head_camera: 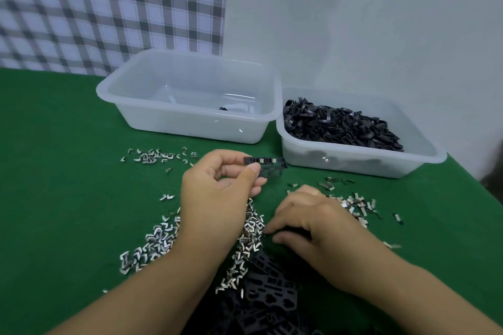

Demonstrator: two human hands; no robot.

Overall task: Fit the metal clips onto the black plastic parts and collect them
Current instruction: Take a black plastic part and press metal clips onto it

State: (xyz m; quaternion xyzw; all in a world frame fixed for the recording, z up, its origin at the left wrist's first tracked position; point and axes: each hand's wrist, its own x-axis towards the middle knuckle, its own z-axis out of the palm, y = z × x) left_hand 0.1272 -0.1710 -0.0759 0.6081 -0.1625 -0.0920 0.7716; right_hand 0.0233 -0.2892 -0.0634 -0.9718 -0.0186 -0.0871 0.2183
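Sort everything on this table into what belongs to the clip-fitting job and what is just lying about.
Job: black plastic part pinched in the left hand; right hand, fingertips among the metal clips; heap of flat black parts near the person; near-empty tub, likely for collecting.
Lying about: checked cloth behind; tub heaped with black pieces, role unclear.

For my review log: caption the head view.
Left hand holds a black part; right hand rests on metal clips.

A small piecework assembly spot: a green-felt counter (54,171) against a plain wall, bulk metal clips (155,242) strewn loose, translucent bins (362,160) of black plastic parts (340,125).
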